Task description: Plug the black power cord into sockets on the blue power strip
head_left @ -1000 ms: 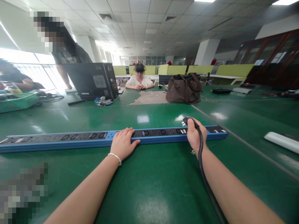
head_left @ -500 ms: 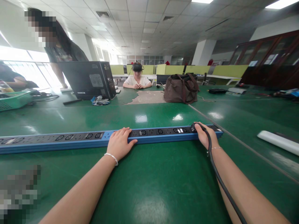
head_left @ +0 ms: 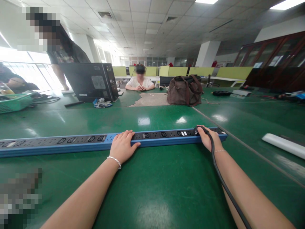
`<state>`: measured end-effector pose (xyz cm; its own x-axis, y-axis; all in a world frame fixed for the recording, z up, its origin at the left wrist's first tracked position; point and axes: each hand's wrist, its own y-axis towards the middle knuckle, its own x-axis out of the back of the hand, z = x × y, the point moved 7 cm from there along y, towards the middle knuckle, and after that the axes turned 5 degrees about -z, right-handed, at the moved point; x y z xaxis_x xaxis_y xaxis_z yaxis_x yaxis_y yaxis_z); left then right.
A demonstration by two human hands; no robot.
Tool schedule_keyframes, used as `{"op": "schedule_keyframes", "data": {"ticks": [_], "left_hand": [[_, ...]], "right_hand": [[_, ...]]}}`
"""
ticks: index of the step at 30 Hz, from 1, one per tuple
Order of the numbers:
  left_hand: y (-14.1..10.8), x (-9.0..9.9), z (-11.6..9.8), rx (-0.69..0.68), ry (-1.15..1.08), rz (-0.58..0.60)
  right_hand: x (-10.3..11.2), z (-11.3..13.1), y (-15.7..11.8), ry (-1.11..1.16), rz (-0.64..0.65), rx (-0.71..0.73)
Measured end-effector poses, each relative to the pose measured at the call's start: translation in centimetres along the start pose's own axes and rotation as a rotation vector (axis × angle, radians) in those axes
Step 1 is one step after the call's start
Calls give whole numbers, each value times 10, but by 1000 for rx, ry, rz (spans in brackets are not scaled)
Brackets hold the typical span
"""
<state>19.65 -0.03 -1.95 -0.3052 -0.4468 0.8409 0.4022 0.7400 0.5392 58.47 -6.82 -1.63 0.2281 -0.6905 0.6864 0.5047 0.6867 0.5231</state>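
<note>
A long blue power strip (head_left: 164, 142) with a black socket face runs across the green table in front of me. My left hand (head_left: 122, 143) holds it near the middle, fingers over the top and thumb along the near side. Near the strip's right end, my right hand (head_left: 209, 136) is closed around a black plug (head_left: 196, 129). The plug is against the socket face; its prongs are hidden, so I cannot tell how deep it sits. From the plug a thick black cable (head_left: 218, 171) trails down over my right forearm.
Beyond the strip stand a black computer case (head_left: 91, 82), gloves (head_left: 102, 102) and a brown bag (head_left: 184, 90). A green basket (head_left: 16, 103) is at left, a white bar (head_left: 284, 144) at right. One person sits opposite; another leans in at left.
My right hand and wrist have turned slightly and shifted a little left, with the plug still held at the strip. My left hand stays nearly where it was.
</note>
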Motion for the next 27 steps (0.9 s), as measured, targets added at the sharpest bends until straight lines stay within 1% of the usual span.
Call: {"op": "schedule_keyframes", "data": {"ticks": [5,11,15,18,21,23,24,27], "left_hand": [[0,0,1,12,-14,8],[-1,-1,1,11,-10,7],[0,0,0,7,-5,9],[0,0,0,7,0,13],[0,-1,0,8,-4,12],[0,-1,1,11,-1,15],[0,-1,1,12,2,18],[0,-1,0,14,1,22]], "right_hand": [[-6,2,0,-4,23,65],[-10,3,-11,-141,-21,60],[-7,5,-17,-206,-66,97],[-6,3,-14,-230,-44,60],[-8,-1,-9,-255,47,-31],[-9,-1,-8,-259,81,-38],[-9,0,-9,-259,76,-23],[-6,2,-14,-273,8,23]]}}
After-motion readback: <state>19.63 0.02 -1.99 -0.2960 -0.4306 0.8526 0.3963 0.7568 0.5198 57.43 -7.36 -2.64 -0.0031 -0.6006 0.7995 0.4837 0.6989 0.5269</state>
